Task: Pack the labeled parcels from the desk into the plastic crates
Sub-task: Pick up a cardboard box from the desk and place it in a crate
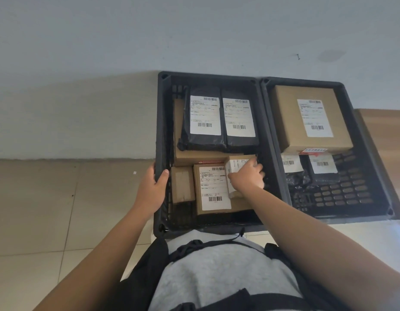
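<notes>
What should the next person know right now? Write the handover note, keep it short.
Left hand: gripping the left wall of the left crate, steadying it.
Right hand: inside that crate, closed on a small labeled box, setting it at the right side beside a larger labeled box.
Left crate: nearly full, with two black mailer bags on top of cardboard boxes at the back.
Right crate: one big cardboard box over two bagged parcels; the front floor is bare.
Left to do: release the small box. Whether parcels remain on the desk is out of view.
</notes>
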Demonstrator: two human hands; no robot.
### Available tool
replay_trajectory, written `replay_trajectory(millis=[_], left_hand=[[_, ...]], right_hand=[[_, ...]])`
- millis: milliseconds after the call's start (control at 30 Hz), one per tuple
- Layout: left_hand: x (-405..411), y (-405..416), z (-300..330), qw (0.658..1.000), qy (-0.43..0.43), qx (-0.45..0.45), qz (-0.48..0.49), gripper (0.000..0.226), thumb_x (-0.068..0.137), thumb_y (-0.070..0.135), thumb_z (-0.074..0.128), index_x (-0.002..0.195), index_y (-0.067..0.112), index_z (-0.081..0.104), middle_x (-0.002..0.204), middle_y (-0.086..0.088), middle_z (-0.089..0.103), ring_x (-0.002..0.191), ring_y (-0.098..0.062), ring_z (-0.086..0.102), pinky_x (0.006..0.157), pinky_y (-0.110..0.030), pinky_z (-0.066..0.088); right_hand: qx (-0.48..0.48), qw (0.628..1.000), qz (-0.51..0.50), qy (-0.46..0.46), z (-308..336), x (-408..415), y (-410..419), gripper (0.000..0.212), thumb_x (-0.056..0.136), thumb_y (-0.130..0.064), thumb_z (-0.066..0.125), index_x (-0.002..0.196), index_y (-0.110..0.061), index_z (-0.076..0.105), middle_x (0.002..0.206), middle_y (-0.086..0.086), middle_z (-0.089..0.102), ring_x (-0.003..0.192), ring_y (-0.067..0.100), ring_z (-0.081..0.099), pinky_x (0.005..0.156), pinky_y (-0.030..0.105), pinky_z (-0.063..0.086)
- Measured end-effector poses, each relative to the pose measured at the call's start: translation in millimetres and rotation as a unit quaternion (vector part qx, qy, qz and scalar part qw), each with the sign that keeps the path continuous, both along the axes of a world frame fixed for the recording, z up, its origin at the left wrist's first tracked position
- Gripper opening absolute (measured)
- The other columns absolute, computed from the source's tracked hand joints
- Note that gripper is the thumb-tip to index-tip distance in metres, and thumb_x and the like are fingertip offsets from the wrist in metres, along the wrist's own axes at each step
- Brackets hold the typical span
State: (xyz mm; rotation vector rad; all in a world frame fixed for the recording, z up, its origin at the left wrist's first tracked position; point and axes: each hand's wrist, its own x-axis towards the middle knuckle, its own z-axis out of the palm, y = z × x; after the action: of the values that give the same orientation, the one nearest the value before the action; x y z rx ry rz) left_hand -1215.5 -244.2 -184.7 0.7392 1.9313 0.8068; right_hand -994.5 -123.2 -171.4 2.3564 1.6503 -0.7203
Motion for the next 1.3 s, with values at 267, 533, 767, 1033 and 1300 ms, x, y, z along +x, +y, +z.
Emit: replay_trajectory(millis=[267, 533, 767, 1033, 1300], left_hand=[[-4.7, -0.3, -4.6, 1.0, -0.003, -0.009, 0.005, 0.06, 0.104, 0.05, 0.047, 0.155, 0.021, 0.036, 0.155, -0.004, 0.049, 0.142, -0.029, 0.047, 0.116, -0.056, 0.041], [-0.9, 1.3, -1.5, 1.0, 0.005, -0.01, 0.008, 0.062, 0.106, 0.047, 0.047, 0.158, 0.018, 0.031, 0.161, -0.005, 0.041, 0.147, -0.03, 0.04, 0.119, -0.055, 0.037], [-0.6, 1.3, -0.9, 1.0, 0.001, -0.009, 0.01, 0.062, 0.106, 0.046, 0.047, 0.159, 0.019, 0.031, 0.16, -0.004, 0.042, 0.147, -0.03, 0.041, 0.119, -0.054, 0.037], [-0.7, 1.6, -3.0, 1.0, 0.001, -0.001, 0.011, 0.06, 0.106, 0.046, 0.046, 0.158, 0.02, 0.032, 0.158, -0.004, 0.045, 0.145, -0.03, 0.044, 0.118, -0.053, 0.039], [-0.7, 0.6, -2.8, 1.0, 0.0, -0.001, 0.011, 0.061, 0.106, 0.046, 0.047, 0.159, 0.021, 0.03, 0.161, -0.003, 0.041, 0.147, -0.029, 0.041, 0.119, -0.052, 0.038]], right_hand=[[0.0, 0.998, 0.046, -0.032, -2.7, 4.2, -6.8, 0.087, 0.095, -0.045, 0.067, 0.16, -0.018, 0.015, 0.164, 0.018, 0.024, 0.149, 0.04, 0.027, 0.114, 0.058, 0.037], [0.067, 0.98, 0.165, -0.093, -2.9, 4.9, -19.3, 0.12, 0.079, -0.068, 0.075, 0.162, -0.023, 0.001, 0.161, 0.016, 0.028, 0.149, 0.039, 0.028, 0.121, 0.049, 0.028], [0.055, 0.988, 0.147, 0.012, -4.9, -7.4, -29.8, 0.089, 0.086, -0.052, 0.074, 0.155, -0.027, 0.022, 0.157, 0.012, 0.029, 0.144, 0.035, 0.03, 0.119, 0.051, 0.031], [0.032, 0.993, 0.115, 0.025, 4.3, 16.1, -24.2, 0.077, 0.09, -0.032, 0.069, 0.151, -0.037, 0.023, 0.155, 0.017, 0.03, 0.141, 0.042, 0.032, 0.112, 0.061, 0.038], [0.07, 0.981, 0.157, -0.087, -8.7, 12.2, -16.7, 0.072, 0.099, -0.03, 0.063, 0.157, -0.021, 0.022, 0.163, 0.015, 0.024, 0.148, 0.038, 0.024, 0.106, 0.051, 0.047]])
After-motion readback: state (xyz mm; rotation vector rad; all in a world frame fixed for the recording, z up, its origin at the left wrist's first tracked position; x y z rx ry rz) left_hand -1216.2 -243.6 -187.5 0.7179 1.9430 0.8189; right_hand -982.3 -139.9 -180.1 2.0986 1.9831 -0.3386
